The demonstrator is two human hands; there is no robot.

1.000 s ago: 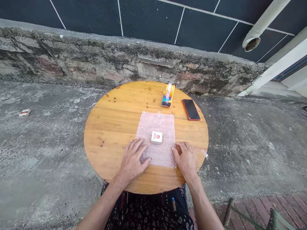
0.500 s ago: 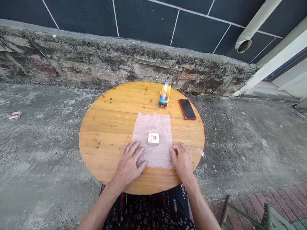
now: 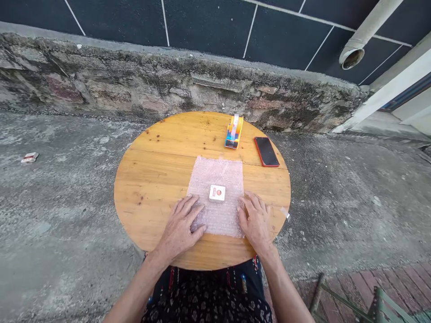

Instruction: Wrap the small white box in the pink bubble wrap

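A sheet of pinkish bubble wrap (image 3: 224, 222) lies flat on the round wooden table (image 3: 148, 179). Near the middle of the sheet rests a small white box with red print (image 3: 217, 193), untouched by either hand. My left hand (image 3: 182, 222) lies flat with fingers spread, its fingertips on the sheet's left edge. On the opposite edge, my right hand (image 3: 255, 220) rests with its fingers apart, palm down. Neither hand holds anything.
A tape dispenser (image 3: 234, 131) with a yellow roll stands at the table's back. To its right lies a red-cased phone (image 3: 266, 151). A strip of clear tape (image 3: 285, 212) hangs at the right rim. Behind runs a stone wall base (image 3: 151, 85).
The fingers of my right hand have stretched forward along the sheet's edge. My left hand, the sheet and the box stay in place; the view has shifted slightly.
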